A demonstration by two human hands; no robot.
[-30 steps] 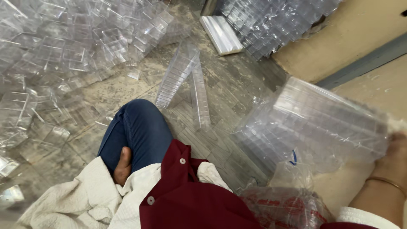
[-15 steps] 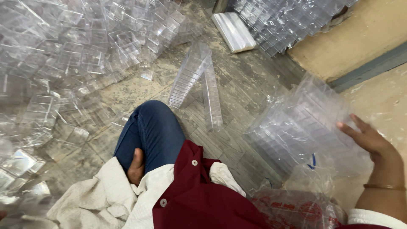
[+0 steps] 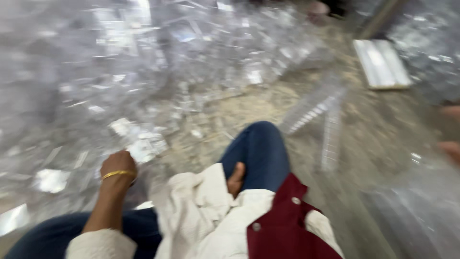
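Note:
The picture is motion-blurred. My left hand [image 3: 118, 167], with a gold bangle on the wrist, reaches down at the lower left with curled fingers, at the edge of a heap of clear plastic boxes [image 3: 143, 72]. The blur hides whether it holds one. Only the fingertips of my right hand [image 3: 450, 146] show at the right edge. They rest against the top of a large clear bag of plastic pieces [image 3: 421, 206].
I sit on a grey stone floor with my knee in blue jeans [image 3: 258, 148] raised, and cream cloth [image 3: 201, 211] and a maroon garment [image 3: 282, 225] over my lap. Two long stacks of clear boxes [image 3: 311, 112] lie ahead. A flat white stack [image 3: 383, 62] lies at the upper right.
The view has swung left and blurred. My left hand has come into view at the clear heap. My right hand and the bag have slid to the right edge.

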